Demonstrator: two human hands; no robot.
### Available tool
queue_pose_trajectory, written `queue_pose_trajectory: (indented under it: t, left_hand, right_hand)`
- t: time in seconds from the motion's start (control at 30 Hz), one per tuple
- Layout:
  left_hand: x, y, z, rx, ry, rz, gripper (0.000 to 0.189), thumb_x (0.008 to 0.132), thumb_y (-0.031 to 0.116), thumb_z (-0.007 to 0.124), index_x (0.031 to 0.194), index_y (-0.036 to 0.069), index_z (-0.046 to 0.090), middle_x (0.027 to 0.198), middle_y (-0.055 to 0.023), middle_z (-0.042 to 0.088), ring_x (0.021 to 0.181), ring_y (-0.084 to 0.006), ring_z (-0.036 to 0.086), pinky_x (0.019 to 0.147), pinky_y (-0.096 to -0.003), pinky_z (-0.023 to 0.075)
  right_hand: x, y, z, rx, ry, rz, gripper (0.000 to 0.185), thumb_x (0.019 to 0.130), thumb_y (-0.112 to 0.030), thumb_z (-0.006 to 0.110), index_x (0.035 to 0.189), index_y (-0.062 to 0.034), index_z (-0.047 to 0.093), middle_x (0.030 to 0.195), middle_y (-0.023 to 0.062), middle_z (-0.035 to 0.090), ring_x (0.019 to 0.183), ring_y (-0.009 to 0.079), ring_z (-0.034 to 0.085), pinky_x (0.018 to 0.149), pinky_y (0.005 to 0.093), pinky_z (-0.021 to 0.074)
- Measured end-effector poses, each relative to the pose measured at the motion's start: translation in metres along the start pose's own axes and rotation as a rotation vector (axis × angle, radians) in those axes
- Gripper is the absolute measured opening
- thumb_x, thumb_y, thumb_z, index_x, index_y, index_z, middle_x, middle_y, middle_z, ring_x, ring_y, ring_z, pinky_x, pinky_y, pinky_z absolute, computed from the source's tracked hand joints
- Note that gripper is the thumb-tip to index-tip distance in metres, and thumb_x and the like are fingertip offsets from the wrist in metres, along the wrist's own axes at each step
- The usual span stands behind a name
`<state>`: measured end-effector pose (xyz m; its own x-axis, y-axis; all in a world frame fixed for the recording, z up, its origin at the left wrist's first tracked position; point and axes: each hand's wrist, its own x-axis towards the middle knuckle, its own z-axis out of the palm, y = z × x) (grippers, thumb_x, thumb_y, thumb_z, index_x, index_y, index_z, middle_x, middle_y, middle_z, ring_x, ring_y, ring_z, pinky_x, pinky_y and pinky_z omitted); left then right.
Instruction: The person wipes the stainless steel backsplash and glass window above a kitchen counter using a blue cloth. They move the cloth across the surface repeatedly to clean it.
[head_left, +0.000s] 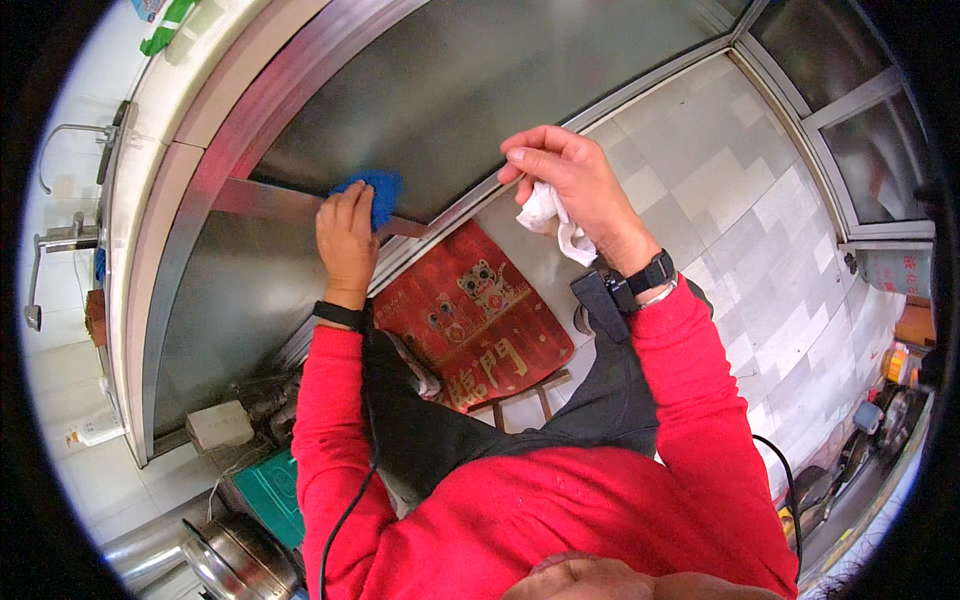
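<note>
My left hand presses a blue cloth against the metal crossbar of a door with frosted glass panes. The upper glass pane lies beyond the cloth, and the lower glass pane is below the bar. Raised in front of the door, my right hand has its fingers curled around a crumpled white tissue or cloth, which hangs below the palm. Thumb and fingertips are close together, with nothing visible between them. Each wrist wears a black strap, the right one with a small black device.
A red doormat with gold lettering lies at the door's foot. Left stand a teal box and a steel pot. A shower fitting is on the tiled wall. Cluttered items and a grey cylinder line the right side.
</note>
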<state>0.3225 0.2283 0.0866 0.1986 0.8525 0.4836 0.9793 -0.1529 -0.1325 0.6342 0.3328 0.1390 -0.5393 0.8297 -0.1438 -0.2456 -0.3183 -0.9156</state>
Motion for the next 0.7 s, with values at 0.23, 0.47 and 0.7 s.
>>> queue_pose_trajectory:
  t: [0.23,0.47,0.7]
  left_hand:
    - [0.019,-0.005,-0.033,0.041,0.278,-0.082,0.062,0.061,-0.006,0.068,0.122,0.006,0.064,0.124,-0.0096,0.06,0.107,-0.0335,0.056,0.095,-0.0446,0.045]
    - [0.004,-0.002,0.006,0.055,0.176,-0.079,0.048,0.07,0.001,0.066,0.118,0.006,0.064,0.119,-0.0074,0.061,0.104,-0.0304,0.057,0.09,-0.0424,0.0462]
    - [-0.016,0.007,0.039,0.003,-0.039,-0.122,0.05,0.065,-0.003,0.068,0.114,0.005,0.064,0.119,-0.0099,0.06,0.103,-0.0329,0.056,0.09,-0.0432,0.046]
  right_hand:
    - [0.03,0.013,0.009,-0.12,-0.06,0.063,0.028,0.095,-0.02,0.063,0.111,0.0021,0.066,0.089,0.0103,0.071,0.067,0.0112,0.061,0.061,0.0247,0.0488]
    - [0.041,0.029,0.007,-0.176,-0.101,0.107,0.026,0.095,-0.018,0.061,0.112,0.001,0.064,0.089,0.0087,0.07,0.067,0.0105,0.062,0.06,0.0246,0.049]
    - [0.035,0.024,-0.009,-0.148,-0.07,0.096,0.024,0.095,-0.017,0.062,0.111,0.0002,0.065,0.089,0.0096,0.071,0.067,0.0106,0.062,0.059,0.025,0.0497]
